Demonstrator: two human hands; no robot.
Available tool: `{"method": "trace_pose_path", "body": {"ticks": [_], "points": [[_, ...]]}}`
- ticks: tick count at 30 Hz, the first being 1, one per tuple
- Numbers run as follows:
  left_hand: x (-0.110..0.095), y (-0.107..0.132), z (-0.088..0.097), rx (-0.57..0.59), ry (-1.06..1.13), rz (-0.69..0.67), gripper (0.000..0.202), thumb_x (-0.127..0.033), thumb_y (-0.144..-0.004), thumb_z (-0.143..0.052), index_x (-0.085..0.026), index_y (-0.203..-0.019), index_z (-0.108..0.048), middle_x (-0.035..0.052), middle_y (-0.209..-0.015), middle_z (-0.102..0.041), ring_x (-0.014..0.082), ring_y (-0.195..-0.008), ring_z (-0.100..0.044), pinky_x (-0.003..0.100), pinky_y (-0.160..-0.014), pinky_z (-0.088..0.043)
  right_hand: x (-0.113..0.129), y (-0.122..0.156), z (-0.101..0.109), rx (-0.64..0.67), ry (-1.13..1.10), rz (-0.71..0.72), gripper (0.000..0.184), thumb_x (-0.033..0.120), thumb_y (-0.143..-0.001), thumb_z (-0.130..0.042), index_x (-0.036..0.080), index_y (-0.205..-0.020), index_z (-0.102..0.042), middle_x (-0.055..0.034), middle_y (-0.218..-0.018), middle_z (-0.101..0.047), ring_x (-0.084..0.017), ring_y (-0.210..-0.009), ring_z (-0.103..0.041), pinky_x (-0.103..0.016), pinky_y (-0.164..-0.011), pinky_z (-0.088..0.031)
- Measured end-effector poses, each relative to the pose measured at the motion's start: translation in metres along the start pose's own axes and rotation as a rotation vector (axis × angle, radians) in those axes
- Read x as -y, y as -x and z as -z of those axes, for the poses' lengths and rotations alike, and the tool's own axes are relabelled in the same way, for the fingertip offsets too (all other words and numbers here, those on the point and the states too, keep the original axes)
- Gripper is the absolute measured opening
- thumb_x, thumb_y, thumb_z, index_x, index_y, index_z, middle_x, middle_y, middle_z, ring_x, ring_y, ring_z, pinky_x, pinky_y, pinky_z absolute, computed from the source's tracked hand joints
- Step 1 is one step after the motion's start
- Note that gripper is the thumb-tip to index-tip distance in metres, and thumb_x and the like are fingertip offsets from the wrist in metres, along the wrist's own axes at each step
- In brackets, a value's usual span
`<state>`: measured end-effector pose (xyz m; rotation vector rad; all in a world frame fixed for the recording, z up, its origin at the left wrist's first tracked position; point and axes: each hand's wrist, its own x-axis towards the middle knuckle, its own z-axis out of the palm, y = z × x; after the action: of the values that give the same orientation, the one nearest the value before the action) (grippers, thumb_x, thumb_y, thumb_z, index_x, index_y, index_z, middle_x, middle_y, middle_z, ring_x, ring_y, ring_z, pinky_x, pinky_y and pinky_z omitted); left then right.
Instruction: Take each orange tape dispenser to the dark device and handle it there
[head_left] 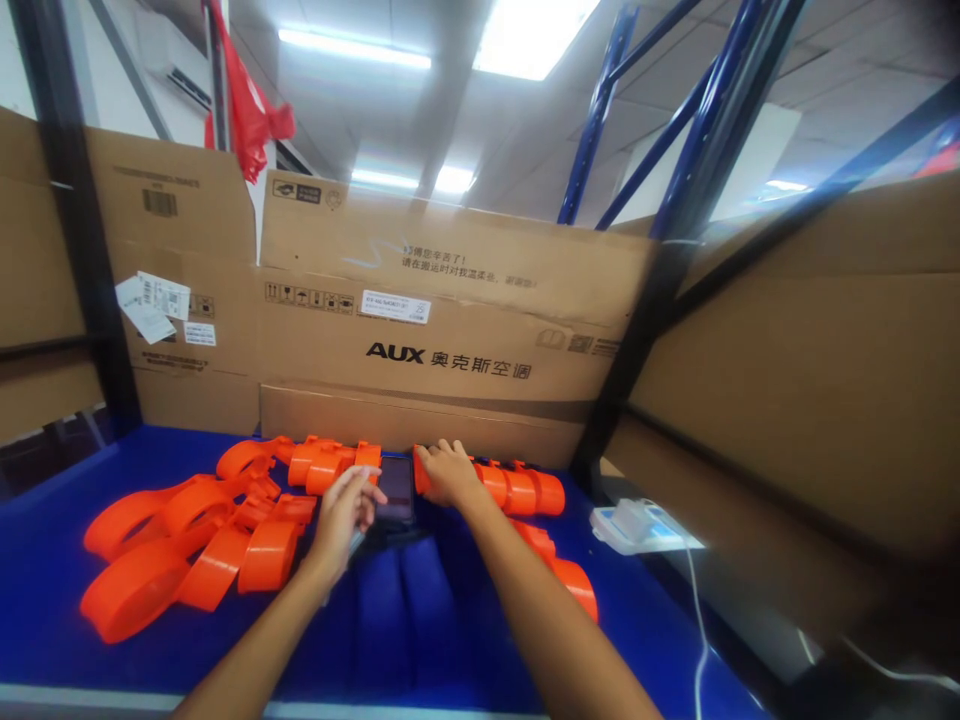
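Observation:
My left hand is raised over the blue surface with its fingers curled. A thin greyish thing shows at its palm side, too blurred to name. My right hand reaches to the back, its fingers bent over an orange plastic ring at the left end of a row. More orange rings stand in that row to its right. Between my hands lies a dark, phone-like rectangle. Dark blue bands lie in front of it.
Several loose orange rings lie at the left, and others sit beside my right forearm. A cardboard wall closes the back between dark posts. A white power strip with a cable is at the right.

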<state>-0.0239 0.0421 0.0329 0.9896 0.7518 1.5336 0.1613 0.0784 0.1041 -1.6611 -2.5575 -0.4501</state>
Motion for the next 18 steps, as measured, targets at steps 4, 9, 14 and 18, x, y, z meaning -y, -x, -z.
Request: {"method": "trace_pose_path", "body": {"ticks": [4, 9, 14, 18], "points": [[-0.001, 0.001, 0.000, -0.013, 0.008, -0.010, 0.045, -0.056, -0.077, -0.064, -0.016, -0.097, -0.063, 0.0032, -0.068, -0.069, 0.0086, -0.037, -0.049, 0.019, -0.036, -0.029, -0.001, 0.001, -0.003, -0.015, 0.042, 0.013, 0.059, 0.019, -0.083, -0.065, 0.009, -0.138, -0.046, -0.0215, -0.122, -0.062, -0.033, -0.120, -0.048, -0.049, -0.102, -0.034], [0.002, -0.001, 0.002, 0.003, -0.002, -0.018, 0.046, -0.055, -0.077, -0.066, -0.016, -0.099, -0.065, 0.0046, -0.068, -0.069, 0.0095, -0.042, -0.052, 0.019, -0.038, -0.032, -0.002, 0.008, 0.011, -0.184, 0.004, 0.021, 0.070, 0.025, -0.081, -0.062, 0.009, -0.145, -0.037, -0.0223, -0.134, -0.053, -0.036, -0.123, -0.040, -0.049, -0.102, -0.028], [0.004, -0.005, 0.001, -0.044, 0.070, -0.051, 0.051, -0.045, -0.073, -0.075, -0.019, -0.116, -0.064, 0.0140, -0.107, -0.072, 0.0189, -0.079, -0.069, 0.024, -0.059, -0.051, 0.013, 0.031, 0.039, -0.345, -0.191, 0.149, 0.078, 0.028, -0.082, -0.062, 0.017, -0.151, -0.028, -0.0178, -0.144, -0.044, -0.036, -0.127, -0.035, -0.051, -0.103, -0.029], [0.001, -0.002, -0.007, -0.021, 0.234, 0.046, 0.050, -0.041, -0.075, -0.075, -0.024, -0.121, -0.064, 0.0115, -0.126, -0.066, 0.0243, -0.105, -0.066, 0.030, -0.076, -0.054, 0.038, 0.053, 0.055, -0.337, -0.323, 0.288, 0.081, 0.023, -0.079, -0.064, 0.022, -0.151, -0.027, -0.0146, -0.145, -0.042, -0.034, -0.129, -0.033, -0.051, -0.105, -0.030]]}}
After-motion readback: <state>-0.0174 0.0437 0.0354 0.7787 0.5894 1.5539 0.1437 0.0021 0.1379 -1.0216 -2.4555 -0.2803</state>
